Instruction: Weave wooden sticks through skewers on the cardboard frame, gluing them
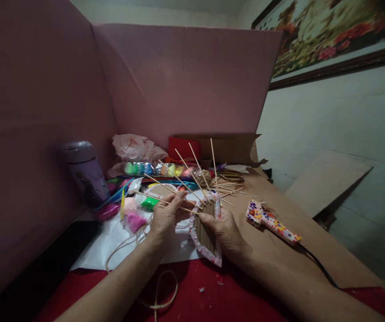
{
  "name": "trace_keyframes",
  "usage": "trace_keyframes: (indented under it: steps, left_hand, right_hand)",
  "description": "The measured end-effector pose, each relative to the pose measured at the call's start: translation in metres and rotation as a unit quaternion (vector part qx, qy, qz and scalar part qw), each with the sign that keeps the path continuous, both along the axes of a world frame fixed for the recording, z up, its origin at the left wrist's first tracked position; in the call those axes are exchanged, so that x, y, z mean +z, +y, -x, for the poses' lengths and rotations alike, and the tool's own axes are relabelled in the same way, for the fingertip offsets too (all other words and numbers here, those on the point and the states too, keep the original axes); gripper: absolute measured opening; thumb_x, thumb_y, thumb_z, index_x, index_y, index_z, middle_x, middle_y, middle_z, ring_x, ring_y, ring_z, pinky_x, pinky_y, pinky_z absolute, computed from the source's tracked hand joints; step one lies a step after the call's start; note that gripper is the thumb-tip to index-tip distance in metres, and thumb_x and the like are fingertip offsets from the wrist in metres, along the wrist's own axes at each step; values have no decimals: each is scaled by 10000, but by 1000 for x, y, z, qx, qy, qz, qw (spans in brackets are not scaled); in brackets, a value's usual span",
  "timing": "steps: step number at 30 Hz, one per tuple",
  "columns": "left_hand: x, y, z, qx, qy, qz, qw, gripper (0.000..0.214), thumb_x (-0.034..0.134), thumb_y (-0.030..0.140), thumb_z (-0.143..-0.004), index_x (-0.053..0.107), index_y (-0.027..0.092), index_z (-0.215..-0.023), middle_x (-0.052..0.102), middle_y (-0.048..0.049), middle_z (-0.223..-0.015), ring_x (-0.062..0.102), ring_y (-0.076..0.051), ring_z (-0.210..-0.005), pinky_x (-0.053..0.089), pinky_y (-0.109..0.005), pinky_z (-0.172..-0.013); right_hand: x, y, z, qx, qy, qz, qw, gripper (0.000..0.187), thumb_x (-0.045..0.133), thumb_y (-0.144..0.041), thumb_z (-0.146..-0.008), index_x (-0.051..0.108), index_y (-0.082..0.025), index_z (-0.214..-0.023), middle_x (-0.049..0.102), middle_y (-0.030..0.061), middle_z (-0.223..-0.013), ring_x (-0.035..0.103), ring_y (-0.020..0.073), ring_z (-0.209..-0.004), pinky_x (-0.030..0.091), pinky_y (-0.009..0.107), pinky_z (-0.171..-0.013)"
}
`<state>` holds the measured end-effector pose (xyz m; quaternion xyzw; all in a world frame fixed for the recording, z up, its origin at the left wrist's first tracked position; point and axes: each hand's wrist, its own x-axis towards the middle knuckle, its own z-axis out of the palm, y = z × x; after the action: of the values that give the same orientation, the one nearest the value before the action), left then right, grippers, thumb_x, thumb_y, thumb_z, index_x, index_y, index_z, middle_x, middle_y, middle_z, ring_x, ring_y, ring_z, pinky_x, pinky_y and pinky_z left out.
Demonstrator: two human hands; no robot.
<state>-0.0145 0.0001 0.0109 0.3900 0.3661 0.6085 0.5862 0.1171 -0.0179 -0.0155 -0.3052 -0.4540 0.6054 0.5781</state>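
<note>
My right hand grips a cardboard heart shape edged in pink patterned tape, held upright on edge. Several thin wooden skewers stick out of it, fanning up and to the left. My left hand is closed around the lower skewers just left of the heart, thumb over one stick. A strand of jute twine runs from under my left hand down across the white paper and onto the red cloth.
A floral-covered glue gun with a black cord lies to the right on brown cardboard. A purple bottle stands at the left. Coloured clay packets, loose skewers and a plastic bag crowd the back. Pink boards wall the space.
</note>
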Motion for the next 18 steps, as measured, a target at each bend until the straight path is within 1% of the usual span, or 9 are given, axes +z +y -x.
trace_keyframes:
  steps: [6, 12, 18]
  left_hand:
    - [1, -1, 0, -2, -5, -2, 1000, 249, 696, 364, -666, 623, 130, -710, 673, -30, -605, 599, -97, -508, 471, -180, -497]
    - [2, -1, 0, -2, -10, -2, 1000, 266, 708, 374, -647, 623, 129, -707, 676, -33, -611, 602, -99, -510, 467, -180, -497]
    - [1, -1, 0, -6, -7, -6, 1000, 267, 703, 383, -650, 630, 135, -716, 675, -29, -611, 602, -97, -513, 465, -180, -500]
  right_hand:
    - [-1, -1, -1, 2, 1, 3, 1000, 279, 712, -317, -650, 626, -147, -854, 642, 22, -739, 569, 140, -625, 445, 253, -586]
    - [-1, 0, -1, -3, 0, -2, 1000, 290, 713, -319, -648, 631, -138, -859, 650, 38, -762, 572, 147, -648, 451, 256, -593]
    - [0, -1, 0, -1, -5, -3, 1000, 287, 711, -327, -647, 635, -146, -857, 653, 33, -751, 573, 150, -634, 449, 256, -581]
